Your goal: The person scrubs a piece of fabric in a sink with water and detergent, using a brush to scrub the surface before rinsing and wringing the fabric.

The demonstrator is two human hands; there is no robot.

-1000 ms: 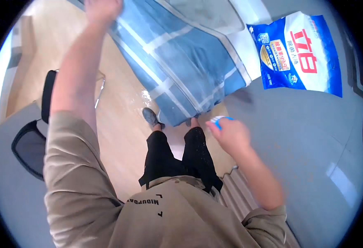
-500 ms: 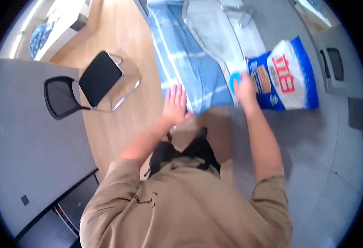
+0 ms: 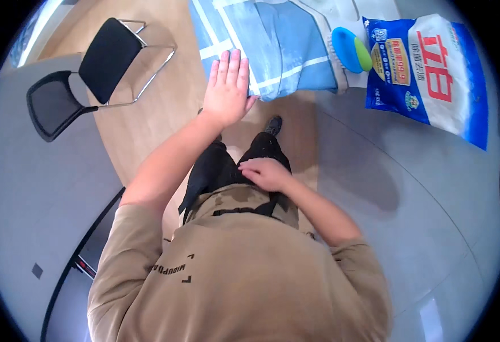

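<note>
My left hand [image 3: 229, 88] is open, its fingers stretched out along the near left edge of a blue cloth with white stripes [image 3: 287, 48]. The cloth looks rumpled towards the middle. My right hand [image 3: 266, 173] is in front of my waist by my dark trousers, holding nothing, its fingers loosely extended. A blue and green scrub brush [image 3: 349, 50] lies at the cloth's right edge, bristles towards the cloth. Right beside the brush is a blue and white plastic bag [image 3: 432, 71], which looks like a washing powder bag.
A black chair with metal legs [image 3: 113, 60] is on the wooden floor [image 3: 164, 102] to the left. Grey wall or panel surfaces [image 3: 27, 188] stand at the far left. A grey surface [image 3: 386, 199] extends along the right side.
My right hand has let go of the scrub brush and come back to my waist. The brush now lies beside the bag. My left hand stays flat on the cloth; the view has shifted.
</note>
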